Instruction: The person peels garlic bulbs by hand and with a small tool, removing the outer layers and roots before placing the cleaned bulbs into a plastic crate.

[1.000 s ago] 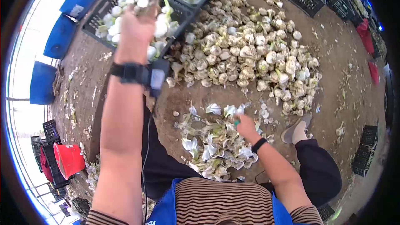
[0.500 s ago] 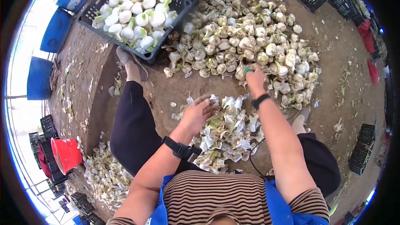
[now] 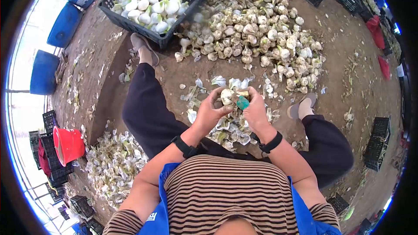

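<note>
Over the heap of loose skins, my left hand [image 3: 210, 112] is closed around a garlic bulb [image 3: 227, 97] with a dirty white skin. My right hand [image 3: 256, 112] is right beside it, its fingers closed on a small green-handled tool [image 3: 242, 102]; the tool's working end cannot be made out. A brownish stem-like piece [image 3: 242, 93] shows between the bulb and my right fingers. Papery garlic skins [image 3: 230, 135] lie on the ground below both hands. Beyond them spreads a large pile of unpeeled garlic bulbs [image 3: 250, 32].
A black crate [image 3: 162, 38] of clean white garlic bulbs [image 3: 150, 5] stands at upper left, touching another filled crate. Blue barrels [image 3: 44, 73] and a red bucket [image 3: 72, 146] are on the left. More skins [image 3: 114, 169] lie beside my leg. Black crates [image 3: 377, 143] stand at right.
My right hand has come back from the garlic pile to meet my left hand above the skins. A garlic bulb is now in my left hand, which was open before.
</note>
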`<state>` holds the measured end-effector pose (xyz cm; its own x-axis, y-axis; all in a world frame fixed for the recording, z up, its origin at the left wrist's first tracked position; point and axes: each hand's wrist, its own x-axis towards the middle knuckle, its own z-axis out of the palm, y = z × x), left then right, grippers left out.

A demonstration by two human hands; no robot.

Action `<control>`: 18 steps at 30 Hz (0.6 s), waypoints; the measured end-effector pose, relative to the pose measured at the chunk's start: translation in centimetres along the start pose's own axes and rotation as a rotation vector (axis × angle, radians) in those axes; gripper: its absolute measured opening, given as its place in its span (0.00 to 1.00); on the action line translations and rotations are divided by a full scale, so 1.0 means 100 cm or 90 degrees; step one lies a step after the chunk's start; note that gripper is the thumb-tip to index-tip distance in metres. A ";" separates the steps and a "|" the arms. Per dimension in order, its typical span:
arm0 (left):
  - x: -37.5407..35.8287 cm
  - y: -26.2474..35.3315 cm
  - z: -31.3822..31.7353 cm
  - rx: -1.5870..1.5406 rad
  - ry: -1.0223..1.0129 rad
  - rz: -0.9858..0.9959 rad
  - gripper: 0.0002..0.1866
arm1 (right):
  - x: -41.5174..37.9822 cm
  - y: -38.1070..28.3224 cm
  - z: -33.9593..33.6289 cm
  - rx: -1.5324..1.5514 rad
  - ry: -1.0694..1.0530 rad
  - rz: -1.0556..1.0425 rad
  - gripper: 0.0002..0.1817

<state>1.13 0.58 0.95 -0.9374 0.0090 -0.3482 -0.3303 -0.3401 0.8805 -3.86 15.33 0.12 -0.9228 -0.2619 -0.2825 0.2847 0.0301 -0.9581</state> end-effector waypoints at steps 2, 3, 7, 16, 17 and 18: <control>-0.005 -0.002 -0.005 0.055 -0.006 0.008 0.35 | -0.006 -0.012 0.002 -0.014 -0.018 0.004 0.12; -0.007 -0.003 -0.006 0.054 -0.005 0.010 0.35 | -0.008 -0.017 0.003 -0.027 -0.033 0.011 0.12; -0.010 -0.002 -0.010 -0.099 0.002 -0.036 0.31 | -0.005 -0.011 -0.001 -0.143 -0.058 -0.131 0.11; 0.010 -0.002 -0.028 -0.431 -0.151 -0.226 0.25 | 0.012 -0.041 -0.005 -0.068 -0.206 -0.026 0.08; 0.012 -0.002 -0.026 -0.401 -0.097 -0.256 0.26 | 0.014 -0.035 -0.004 -0.068 -0.208 -0.024 0.08; 0.013 -0.001 -0.022 -0.370 -0.045 -0.287 0.27 | 0.017 -0.024 -0.003 -0.115 -0.169 -0.056 0.08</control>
<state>0.15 -1.43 -0.30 -0.7353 0.3191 -0.5979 -0.5921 -0.7317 0.3376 -6.17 15.12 1.95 -0.8350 -0.5127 -0.1997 0.1347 0.1615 -0.9776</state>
